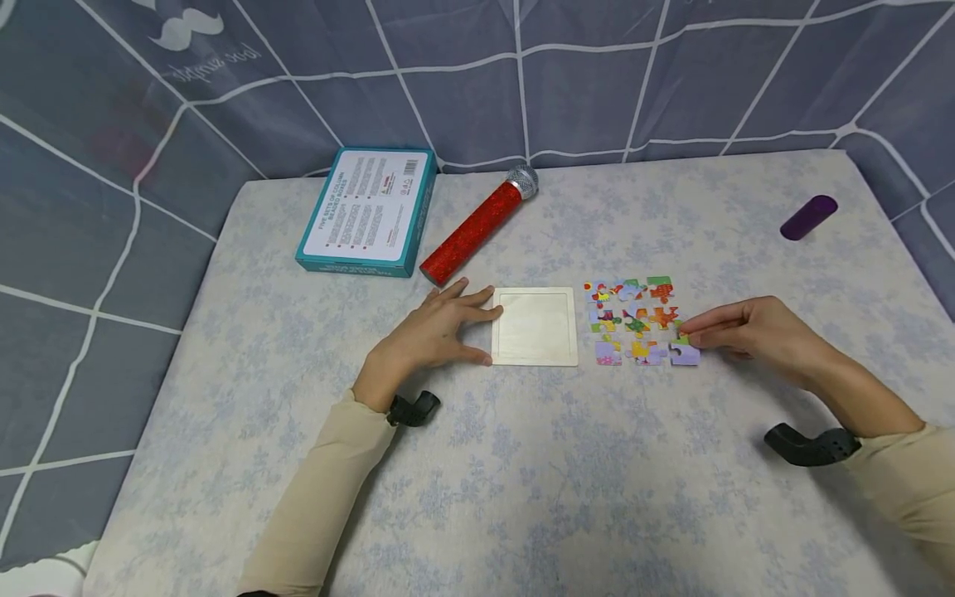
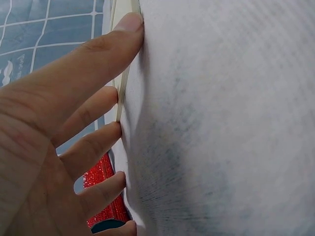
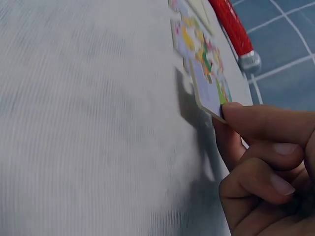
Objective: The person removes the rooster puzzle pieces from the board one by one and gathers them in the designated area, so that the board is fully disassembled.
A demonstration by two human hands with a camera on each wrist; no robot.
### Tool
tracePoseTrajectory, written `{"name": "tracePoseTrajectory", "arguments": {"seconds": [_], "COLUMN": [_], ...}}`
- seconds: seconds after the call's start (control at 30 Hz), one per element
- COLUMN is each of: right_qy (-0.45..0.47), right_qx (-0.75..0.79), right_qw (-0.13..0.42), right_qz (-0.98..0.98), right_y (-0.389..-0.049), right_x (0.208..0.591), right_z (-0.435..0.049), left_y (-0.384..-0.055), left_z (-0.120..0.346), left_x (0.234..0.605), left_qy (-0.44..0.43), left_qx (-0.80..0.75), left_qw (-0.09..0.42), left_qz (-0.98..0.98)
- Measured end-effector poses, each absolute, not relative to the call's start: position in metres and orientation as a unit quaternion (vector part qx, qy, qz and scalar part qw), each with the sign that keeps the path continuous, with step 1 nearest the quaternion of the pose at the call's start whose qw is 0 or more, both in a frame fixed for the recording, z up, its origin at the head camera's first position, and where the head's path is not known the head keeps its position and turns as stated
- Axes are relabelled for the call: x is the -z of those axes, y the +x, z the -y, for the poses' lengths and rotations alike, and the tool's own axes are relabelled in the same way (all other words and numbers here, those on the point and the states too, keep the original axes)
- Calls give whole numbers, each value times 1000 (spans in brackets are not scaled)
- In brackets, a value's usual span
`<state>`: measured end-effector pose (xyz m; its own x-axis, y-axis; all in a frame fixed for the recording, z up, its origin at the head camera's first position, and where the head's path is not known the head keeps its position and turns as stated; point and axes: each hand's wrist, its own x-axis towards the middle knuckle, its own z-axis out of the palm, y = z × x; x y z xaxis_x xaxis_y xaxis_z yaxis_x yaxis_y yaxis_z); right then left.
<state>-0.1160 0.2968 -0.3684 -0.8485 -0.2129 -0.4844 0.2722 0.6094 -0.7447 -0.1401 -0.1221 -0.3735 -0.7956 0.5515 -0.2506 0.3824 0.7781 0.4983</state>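
While your left hand [image 1: 436, 327] lies flat with its fingers straight against the nine o'clock edge of the wooden puzzle tray [image 1: 535, 326], your right hand [image 1: 739, 329] sits at three o'clock of the loose puzzle pieces [image 1: 636, 319], fingertips closed on a piece at that edge of the cluster. From the head view, keep the tray pinned so it cannot slide on the tablecloth [image 1: 522, 464]; the blue box [image 1: 368, 210] and the red glitter microphone [image 1: 477, 224] at eleven o'clock are well apart, as is the purple cylinder [image 1: 809, 217] at two o'clock.

On the left wrist view, your fingers [image 2: 106, 49] are spread and straight, their tips touching the tray's thin edge [image 2: 123, 88]. Press sideways, not downward, so the tray stays level.

On the right wrist view, your fingertip [image 3: 251, 118] and curled fingers pinch the corner of one piece [image 3: 209, 91], tilted up off the cloth. Lift it clear of its neighbours before you carry it toward nine o'clock, or you will likely drag others along.
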Motion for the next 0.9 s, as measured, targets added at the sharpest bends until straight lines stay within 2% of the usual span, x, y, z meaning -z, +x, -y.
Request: {"name": "tracePoseTrajectory", "arguments": {"seconds": [0.9], "right_qy": [-37], "right_qx": [306], "right_qw": [186], "right_qz": [-933], "right_y": [-119], "right_x": [366], "right_z": [-279], "left_y": [-139], "left_z": [121], "left_x": [372], "left_qy": [251], "left_qx": [-215], "left_qw": [194], "left_qz": [-924]}}
